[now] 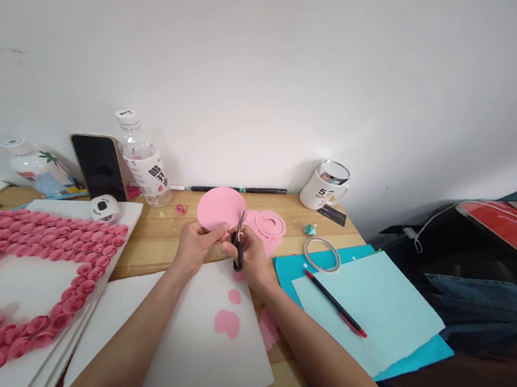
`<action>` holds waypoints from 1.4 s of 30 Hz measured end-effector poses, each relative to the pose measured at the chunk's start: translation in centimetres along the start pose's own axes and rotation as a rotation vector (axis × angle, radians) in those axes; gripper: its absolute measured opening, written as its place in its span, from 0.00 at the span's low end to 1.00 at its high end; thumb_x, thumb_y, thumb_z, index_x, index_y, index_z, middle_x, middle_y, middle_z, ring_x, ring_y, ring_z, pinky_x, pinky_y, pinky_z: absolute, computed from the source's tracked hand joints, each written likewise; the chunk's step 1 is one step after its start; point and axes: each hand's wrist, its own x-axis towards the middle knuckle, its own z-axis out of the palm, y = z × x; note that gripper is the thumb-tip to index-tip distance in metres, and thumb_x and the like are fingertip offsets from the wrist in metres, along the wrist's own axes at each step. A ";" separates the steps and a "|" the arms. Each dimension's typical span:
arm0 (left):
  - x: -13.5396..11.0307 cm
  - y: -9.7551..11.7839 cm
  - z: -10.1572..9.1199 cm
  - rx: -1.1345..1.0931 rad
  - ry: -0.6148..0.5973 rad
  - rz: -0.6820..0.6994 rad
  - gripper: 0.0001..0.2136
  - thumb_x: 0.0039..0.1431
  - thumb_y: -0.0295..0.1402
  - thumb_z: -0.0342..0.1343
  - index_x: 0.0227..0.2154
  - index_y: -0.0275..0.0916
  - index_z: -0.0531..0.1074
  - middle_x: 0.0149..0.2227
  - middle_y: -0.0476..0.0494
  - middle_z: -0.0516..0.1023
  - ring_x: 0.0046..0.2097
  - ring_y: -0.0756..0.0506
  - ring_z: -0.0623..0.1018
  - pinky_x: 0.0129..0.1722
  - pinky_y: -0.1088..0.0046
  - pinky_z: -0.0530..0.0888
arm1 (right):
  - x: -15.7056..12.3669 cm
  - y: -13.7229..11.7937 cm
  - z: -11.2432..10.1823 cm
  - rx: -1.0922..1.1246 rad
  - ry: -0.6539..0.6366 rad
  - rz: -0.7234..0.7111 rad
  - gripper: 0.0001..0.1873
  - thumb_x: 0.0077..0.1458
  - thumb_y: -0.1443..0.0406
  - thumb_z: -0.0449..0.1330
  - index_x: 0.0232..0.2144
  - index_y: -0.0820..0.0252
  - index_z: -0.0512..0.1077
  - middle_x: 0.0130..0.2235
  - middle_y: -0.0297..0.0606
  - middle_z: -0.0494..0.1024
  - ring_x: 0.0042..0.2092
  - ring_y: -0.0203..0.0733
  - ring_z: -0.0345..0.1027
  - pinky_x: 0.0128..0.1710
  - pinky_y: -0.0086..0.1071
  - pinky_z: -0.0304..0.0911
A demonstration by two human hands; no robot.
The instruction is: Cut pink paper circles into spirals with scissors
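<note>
Left fingers: the left hand (195,245) pinches the pink paper disc (221,206) at its lower edge, thumb laid over the front.
Right fingers: the right hand (251,256) is curled around the black handles of the scissors (238,255), the metal blades pointing up.
Cut edge: the blades stand at the disc's right rim (whether they have bitten into the paper is hard to tell at this size).
Room around the disc: it is held above the wooden table (150,249), with wood grain showing to its left and the marker (263,191) lying behind along the wall.
Just right: flat pink paper rings (270,223), stacked unevenly.
Below the wrists: a smooth white sheet (201,350) bearing pink scraps (227,323), rounded and irregular.
Left side: a white board (21,280) with rows of rolled pink roses (73,302) framing a rectangle.
Right side: blue paper (287,273) under a pale sheet (390,310), a black-and-red pen (334,303) and a shiny ring (305,251) on top.
Containers: a white mug (316,191) with a mirror-bright top, and a clear, capped plastic bottle (146,170) beside the propped phone (100,168).
</note>
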 end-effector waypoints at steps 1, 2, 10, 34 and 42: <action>0.0 -0.1 0.0 -0.004 -0.003 -0.001 0.09 0.39 0.33 0.65 0.16 0.34 0.73 0.18 0.48 0.74 0.22 0.51 0.72 0.25 0.77 0.69 | 0.0 0.0 0.0 0.001 0.002 0.000 0.22 0.39 0.57 0.68 0.32 0.59 0.64 0.27 0.31 0.67 0.27 0.33 0.57 0.26 0.27 0.53; 0.0 -0.1 0.0 -0.009 -0.009 -0.002 0.09 0.39 0.34 0.65 0.16 0.34 0.73 0.18 0.48 0.75 0.23 0.51 0.72 0.25 0.77 0.69 | 0.0 -0.1 0.0 0.002 0.001 0.000 0.21 0.39 0.57 0.68 0.32 0.59 0.64 0.26 0.30 0.66 0.27 0.33 0.56 0.26 0.27 0.52; 0.1 0.0 0.0 0.002 0.010 -0.005 0.10 0.37 0.35 0.65 0.17 0.33 0.73 0.19 0.47 0.75 0.23 0.51 0.72 0.24 0.76 0.68 | -0.2 -0.2 0.2 0.034 -0.006 0.018 0.18 0.41 0.59 0.67 0.31 0.59 0.64 0.29 0.31 0.68 0.27 0.32 0.58 0.26 0.26 0.52; -0.2 0.4 0.1 -0.033 -0.019 0.005 0.15 0.39 0.37 0.64 0.12 0.35 0.66 0.15 0.51 0.67 0.19 0.53 0.67 0.20 0.76 0.66 | -0.4 -0.2 0.4 -0.024 0.007 0.091 0.19 0.40 0.54 0.66 0.27 0.59 0.64 0.17 0.26 0.63 0.20 0.31 0.55 0.21 0.27 0.52; -0.1 0.6 0.1 0.000 0.009 -0.016 0.10 0.35 0.34 0.66 0.16 0.33 0.72 0.19 0.47 0.73 0.23 0.51 0.70 0.25 0.73 0.67 | -0.2 -0.6 0.0 0.002 -0.009 -0.002 0.19 0.41 0.58 0.67 0.32 0.59 0.65 0.27 0.31 0.68 0.26 0.31 0.56 0.25 0.26 0.51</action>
